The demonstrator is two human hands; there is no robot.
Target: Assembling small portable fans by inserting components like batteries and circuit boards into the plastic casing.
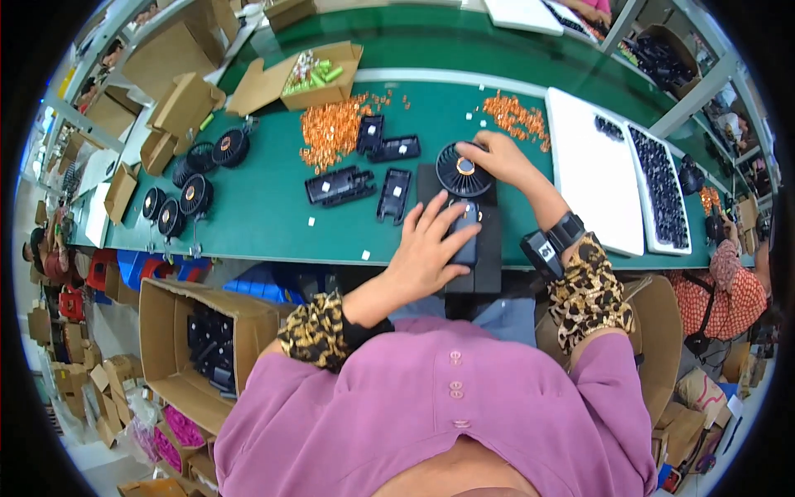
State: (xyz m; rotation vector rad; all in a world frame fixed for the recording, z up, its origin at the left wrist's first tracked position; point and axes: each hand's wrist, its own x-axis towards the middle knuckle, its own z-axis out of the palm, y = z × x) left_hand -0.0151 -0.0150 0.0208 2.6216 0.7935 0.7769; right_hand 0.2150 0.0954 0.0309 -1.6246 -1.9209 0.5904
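Note:
A black handheld fan lies in front of me, its round fan head with an orange-ringed centre pointing away and its dark handle toward me. It rests on a black block at the table's front edge. My left hand presses over the handle, fingers spread across it and thumb along its near end. My right hand grips the far right rim of the fan head, thumb on top. Just left lie several black handle shells, some with small white squares on or beside them.
Orange small parts are heaped beyond the shells, with another heap at far right. Several black fans stand left. A carton holds green cylindrical cells. White foam trays lie right. An open carton with black parts sits below left.

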